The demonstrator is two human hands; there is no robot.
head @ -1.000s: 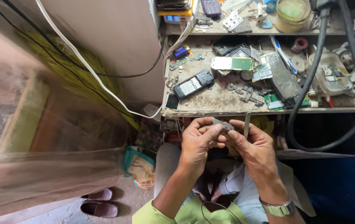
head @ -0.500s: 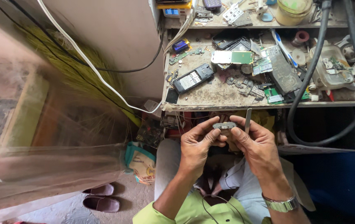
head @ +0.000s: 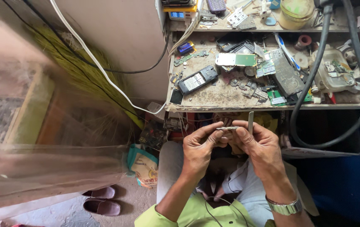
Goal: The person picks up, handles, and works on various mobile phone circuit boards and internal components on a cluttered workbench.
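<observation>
Cluttered and dusty, a small repair bench fills the top of the view, and just below its front edge, over the person's lap, sits the thing in hand: a small flat metal part, thin and grey, held level between the two hands. The left hand pinches its left end between thumb and forefinger; the right hand closes on the right end and also grips a slim metal tool that stands upright past the knuckles. Judged by its look, the part is light, stiff and easily bent or dropped, so the edges and ends seem the safe places to grip, not the flat face. Further out, near the bench's front left corner, lies a dark keypad phone, with a pale phone body and green circuit boards toward the middle. A thick black hose loops down past the right edge, a white cable crosses the wall at left, and a pair of slippers rests on the floor.
</observation>
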